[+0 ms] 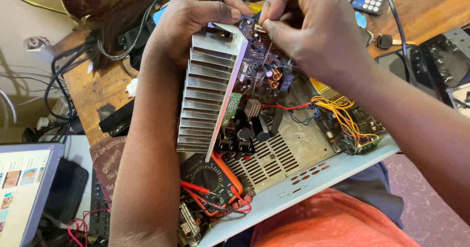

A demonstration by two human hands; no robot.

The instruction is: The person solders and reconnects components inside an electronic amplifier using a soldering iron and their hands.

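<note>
The left hand (pixel 196 16) clamps the top of the ribbed silver aluminium heat sink (pixel 210 95), whose long axis runs toward the body; the purple circuit board (pixel 259 61) lies just right, where the right hand (pixel 308 26) fingers pinch narrowly on a small part

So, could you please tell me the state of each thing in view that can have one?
Left hand: gripping the top of the heat sink.
Right hand: fingertips pinched on the circuit board's top edge.
Heat sink: tilted up, lifted out of the chassis.
Circuit board: attached to the heat sink, raised with it.
Chassis: open, cover off.
Multimeter: lying flat, red leads plugged in.
Laptop screen: lit.
</note>
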